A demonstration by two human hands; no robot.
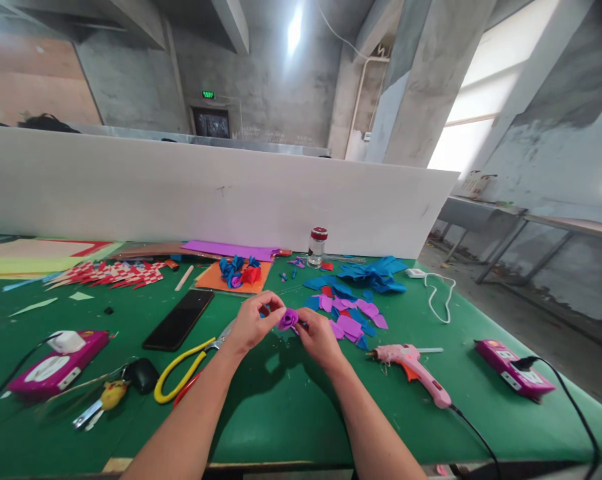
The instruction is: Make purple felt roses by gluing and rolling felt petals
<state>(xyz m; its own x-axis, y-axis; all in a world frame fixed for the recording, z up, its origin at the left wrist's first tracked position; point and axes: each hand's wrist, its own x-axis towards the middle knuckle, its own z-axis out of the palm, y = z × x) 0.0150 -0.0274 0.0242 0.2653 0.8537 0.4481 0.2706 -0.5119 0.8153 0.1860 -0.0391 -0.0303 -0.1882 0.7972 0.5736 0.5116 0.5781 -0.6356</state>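
A small purple paper rose (287, 319) is held above the green table (275, 427) between my two hands. My left hand (257, 321) pinches its left edge with thumb and forefinger. On the other side, the fingers of my right hand (317, 335) are closed on the rose's right edge and base. Cut purple petals (349, 327) lie just beyond my right hand, mixed with blue and a few red pieces. Finished blue, red and purple paper flowers (240, 272) rest on an orange sheet (205, 278) behind my left hand.
Yellow-handled scissors (183, 363) lie by my left forearm, near a black phone (179, 320). To the right are a pink glue gun (411, 368) with a cord and a purple power strip (513, 369). A red-lidded jar (317, 247) stands before the white partition (221, 193).
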